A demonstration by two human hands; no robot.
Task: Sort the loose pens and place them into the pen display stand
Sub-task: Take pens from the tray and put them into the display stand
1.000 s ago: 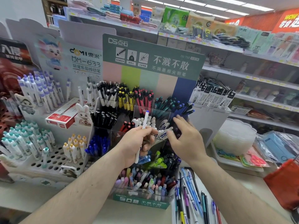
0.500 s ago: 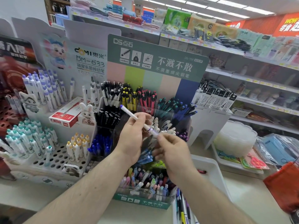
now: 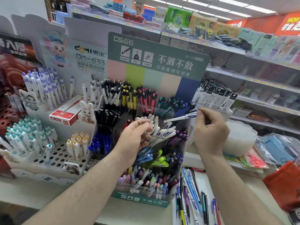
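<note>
The green tiered pen display stand (image 3: 142,199) stands in front of me, its clear compartments packed with pens grouped by colour. My right hand (image 3: 209,133) pinches a white pen with blue print (image 3: 180,118) by its blue end. The pen lies almost level above the compartment of white pens (image 3: 159,129). My left hand (image 3: 134,140) hovers in front of that same compartment, fingers loosely curled and holding nothing. Several loose pens (image 3: 190,194) lie in a white tray at the lower right.
A white holed stand with teal and yellow capped pens (image 3: 53,158) sits on the left, a red box (image 3: 66,115) behind it. At the right are a white scalloped container (image 3: 241,137), an orange bag (image 3: 285,185) and store shelves behind.
The white pen passed from my left hand to my right hand, which carried it up and to the right. My left hand let go and now hovers empty.
</note>
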